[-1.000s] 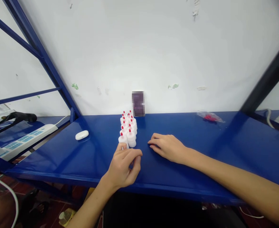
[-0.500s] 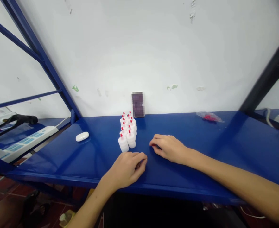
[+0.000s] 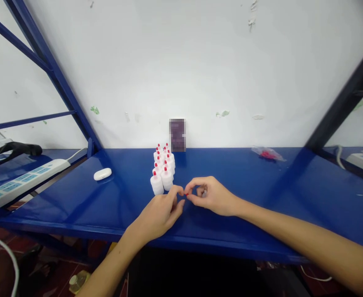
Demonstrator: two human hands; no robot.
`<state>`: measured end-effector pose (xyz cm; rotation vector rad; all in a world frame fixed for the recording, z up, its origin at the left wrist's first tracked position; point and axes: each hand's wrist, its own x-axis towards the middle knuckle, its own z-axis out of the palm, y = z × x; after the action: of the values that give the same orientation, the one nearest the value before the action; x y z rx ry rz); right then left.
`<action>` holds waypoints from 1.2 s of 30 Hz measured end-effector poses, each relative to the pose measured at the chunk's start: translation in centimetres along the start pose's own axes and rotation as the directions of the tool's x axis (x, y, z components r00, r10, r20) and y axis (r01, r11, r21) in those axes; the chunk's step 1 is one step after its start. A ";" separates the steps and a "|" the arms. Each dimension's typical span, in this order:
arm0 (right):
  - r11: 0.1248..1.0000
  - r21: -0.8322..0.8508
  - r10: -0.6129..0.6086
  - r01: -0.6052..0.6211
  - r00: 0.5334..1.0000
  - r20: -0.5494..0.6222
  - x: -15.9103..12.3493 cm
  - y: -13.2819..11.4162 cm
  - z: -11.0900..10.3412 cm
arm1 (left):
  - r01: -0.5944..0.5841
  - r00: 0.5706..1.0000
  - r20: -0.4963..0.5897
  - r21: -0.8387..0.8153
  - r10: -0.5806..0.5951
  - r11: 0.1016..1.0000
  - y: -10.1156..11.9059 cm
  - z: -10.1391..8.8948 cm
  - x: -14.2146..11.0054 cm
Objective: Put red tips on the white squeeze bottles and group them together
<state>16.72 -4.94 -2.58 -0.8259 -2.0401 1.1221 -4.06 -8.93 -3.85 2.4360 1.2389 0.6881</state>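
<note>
Between thumb and forefinger, my right hand (image 3: 214,196) pinches a small red cap (image 3: 186,194). Something pale shows inside its curled fingers, too small to make out. Close by on the left is my left hand (image 3: 162,210), its thumb and forefinger apart, with the forefinger tip near or touching the cap. Several white bottles (image 3: 167,181) with red tips stand upright in two rows just beyond my left hand.
A clear plastic bag with red pieces (image 3: 268,154) lies at the back right of the blue table (image 3: 230,235). A white oval case (image 3: 102,174) rests on the left. A pixelated dark rectangle (image 3: 177,136) stands against the wall. A power strip (image 3: 29,179) lies farther left.
My right hand has moved left with the red cap, which now shows at its fingertips. My left hand has come up to it, its thumb and forefinger spreading apart.
</note>
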 end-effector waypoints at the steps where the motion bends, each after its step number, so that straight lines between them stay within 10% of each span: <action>1: 0.999 0.042 0.019 -0.019 1.000 0.005 0.0 -0.1 0.0 | 0.003 1.000 -0.003 -0.007 -0.003 1.000 0.0 0.0 0.0; 17: 0.974 0.223 0.026 -0.044 0.996 0.083 0.2 0.8 -0.1 | 0.014 0.999 0.036 -0.001 -0.014 1.000 0.0 -0.3 0.1; 28: 0.895 0.427 0.135 -0.129 0.991 0.016 0.5 0.4 0.3 | -0.255 0.915 -0.309 0.055 0.259 0.965 -0.4 0.2 0.3; 36: 0.868 0.473 0.151 -0.150 0.988 0.036 0.5 0.3 0.4 | -0.252 0.937 -0.272 -0.101 0.217 0.962 -0.1 -0.1 0.5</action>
<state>16.22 -4.63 -2.86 -0.7353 -1.6061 1.6234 -3.95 -8.46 -3.70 2.4615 0.9554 1.1517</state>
